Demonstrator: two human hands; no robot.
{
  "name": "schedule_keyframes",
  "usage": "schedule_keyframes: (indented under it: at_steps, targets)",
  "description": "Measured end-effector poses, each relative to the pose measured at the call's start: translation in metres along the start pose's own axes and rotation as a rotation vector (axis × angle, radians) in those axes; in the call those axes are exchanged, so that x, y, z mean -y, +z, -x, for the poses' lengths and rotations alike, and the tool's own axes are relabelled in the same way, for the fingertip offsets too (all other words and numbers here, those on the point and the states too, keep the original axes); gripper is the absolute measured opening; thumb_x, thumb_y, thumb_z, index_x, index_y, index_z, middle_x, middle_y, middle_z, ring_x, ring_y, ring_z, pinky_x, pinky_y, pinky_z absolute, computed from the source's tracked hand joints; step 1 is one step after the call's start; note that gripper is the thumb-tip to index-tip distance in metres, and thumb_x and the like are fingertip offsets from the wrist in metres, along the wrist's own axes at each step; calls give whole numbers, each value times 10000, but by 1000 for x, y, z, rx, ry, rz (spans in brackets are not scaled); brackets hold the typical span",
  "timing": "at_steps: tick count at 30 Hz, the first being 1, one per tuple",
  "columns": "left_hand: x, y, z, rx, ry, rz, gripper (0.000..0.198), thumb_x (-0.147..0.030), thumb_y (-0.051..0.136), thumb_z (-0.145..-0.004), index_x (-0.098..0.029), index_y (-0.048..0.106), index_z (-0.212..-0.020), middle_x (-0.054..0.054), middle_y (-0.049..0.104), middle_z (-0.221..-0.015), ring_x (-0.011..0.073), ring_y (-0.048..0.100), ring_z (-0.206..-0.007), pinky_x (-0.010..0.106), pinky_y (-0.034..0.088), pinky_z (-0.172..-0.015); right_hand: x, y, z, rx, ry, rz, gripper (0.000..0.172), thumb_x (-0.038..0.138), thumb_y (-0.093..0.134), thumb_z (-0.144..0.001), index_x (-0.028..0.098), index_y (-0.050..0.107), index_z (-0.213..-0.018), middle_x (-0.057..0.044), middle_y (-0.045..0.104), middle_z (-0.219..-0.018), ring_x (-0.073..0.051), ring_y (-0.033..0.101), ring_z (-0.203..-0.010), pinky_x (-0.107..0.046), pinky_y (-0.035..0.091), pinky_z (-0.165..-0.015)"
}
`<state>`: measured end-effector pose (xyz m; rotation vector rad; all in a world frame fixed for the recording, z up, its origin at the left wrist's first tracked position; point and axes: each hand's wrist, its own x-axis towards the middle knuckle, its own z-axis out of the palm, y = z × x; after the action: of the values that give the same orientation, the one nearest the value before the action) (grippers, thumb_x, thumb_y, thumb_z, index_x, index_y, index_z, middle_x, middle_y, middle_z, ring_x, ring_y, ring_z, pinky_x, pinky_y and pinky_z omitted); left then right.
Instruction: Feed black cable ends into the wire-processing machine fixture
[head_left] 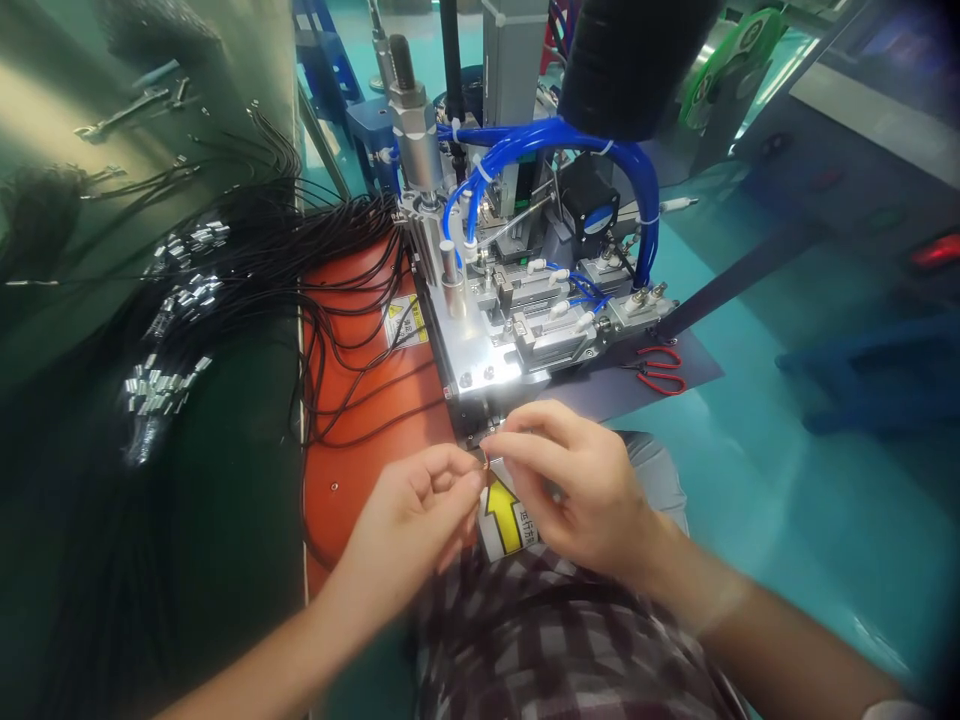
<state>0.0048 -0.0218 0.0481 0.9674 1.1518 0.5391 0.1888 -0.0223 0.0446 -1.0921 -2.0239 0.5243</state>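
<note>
Close in front of the machine, my left hand (424,505) is closed in a pinch on a thin wire (486,461) with a reddish, copper-coloured end. Thumb and forefinger of my right hand (581,485) pinch at the upper end of that same wire. Most of the wire is hidden by the fingers, so its length does not show. Below the fingertips is a white label with a yellow arrow (503,517). Just beyond my hands stands the metal machine (480,345), with cylinders and clamps on its bed.
Many black cables (349,225) run over the orange surface (352,475) to the left, where bundled silvery connector ends (169,385) lie. Blue air hoses (551,135) arch above the machine. Red-handled snips (661,372) rest at its right. A wrench (124,115) lies far left.
</note>
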Motion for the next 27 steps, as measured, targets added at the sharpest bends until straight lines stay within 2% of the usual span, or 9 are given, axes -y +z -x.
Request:
schedule_keyframes:
  at_steps: [4, 10, 15, 17, 21, 24, 27]
  targets:
    - [-2, 0, 2, -25, 9, -23, 245, -390, 571, -882, -195, 534, -739, -116, 431, -355, 42, 332, -335, 266, 500, -552, 0, 3, -1, -24, -48, 64, 270, 75, 533, -869, 130, 654, -1105, -102, 650, -1011, -184, 622, -842, -307, 505, -721]
    - [-2, 2, 1, -10, -4, -22, 262, -391, 578, -873, -195, 529, -707, -123, 430, -350, 33, 336, -300, 314, 543, -602, -3, 3, 5, -44, -110, 144, 256, 66, 565, -848, 157, 674, -1061, -91, 662, -1001, -141, 584, -697, -289, 484, -640]
    - [-4, 4, 1, -43, -20, -18, 278, -429, 598, -860, -184, 562, -734, -118, 417, -386, 34, 321, -340, 262, 508, -550, -6, 2, 13, -120, -209, 240, 252, 54, 597, -841, 218, 672, -1017, -48, 684, -948, -117, 543, -635, -276, 455, -621]
    - [-4, 4, 1, -67, -17, -29, 286, -441, 616, -845, -177, 578, -741, -97, 462, -462, 31, 333, -380, 232, 487, -531, -5, 2, 13, -130, -143, 157, 210, 58, 603, -849, 217, 671, -968, -35, 675, -885, -125, 576, -672, -264, 458, -623]
    - [-3, 4, 1, -75, 22, -81, 247, -420, 670, -806, -176, 630, -810, -46, 542, -618, 79, 482, -521, 202, 448, -531, 3, -1, 6, -34, 203, -142, 95, 109, 597, -867, 185, 640, -829, -16, 617, -801, -114, 564, -652, -237, 454, -590]
    - [-2, 5, 2, -63, 91, -161, 190, -371, 670, -810, -182, 662, -831, -30, 570, -623, 105, 510, -565, 194, 408, -521, 9, -8, -1, 63, 352, -202, 127, 106, 580, -860, 185, 605, -764, 4, 593, -760, -119, 546, -663, -244, 430, -596]
    - [-4, 6, 4, -68, 184, -230, 148, -329, 648, -830, -191, 698, -836, 10, 672, -728, 141, 567, -655, 218, 447, -602, 9, -17, -7, 153, 462, -239, 127, 140, 574, -859, 181, 606, -744, 9, 586, -749, -120, 530, -661, -246, 402, -579]
